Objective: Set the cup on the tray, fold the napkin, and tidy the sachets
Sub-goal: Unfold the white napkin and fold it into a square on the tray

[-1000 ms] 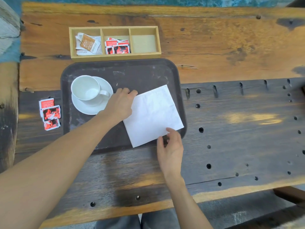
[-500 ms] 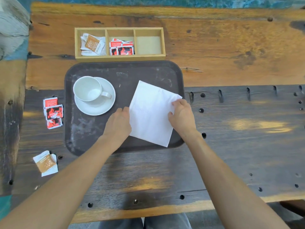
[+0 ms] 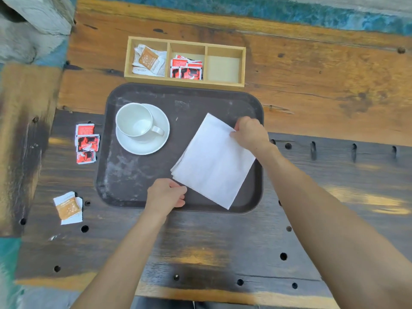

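Head view looks down on a worn wooden tabletop [image 3: 312, 85] carrying a dark brown rectangular plastic tray [image 3: 124, 175]. A white square paper napkin [image 3: 214, 161] lies flat on the tray, turned so its corners point away and toward the person, between the two hands. The right hand [image 3: 250, 134] pinches the napkin's far right corner; the left hand [image 3: 166, 194] is curled at its near left corner, fingers touching the edge, though a firm grip cannot be confirmed. The line between the hands runs diagonally across the sheet, so a fold would likely carry one corner onto the other; the right hand already has its hold. Beyond the left hand, a white ceramic cup [image 3: 134, 120] on its white saucer [image 3: 142, 146] stands on the tray. Loose red sachets [image 3: 87, 143] and an orange-and-white sachet [image 3: 69, 207] lie on the tabletop outside the left hand, well apart from the three-compartment wooden box [image 3: 185, 82] beyond the tray.
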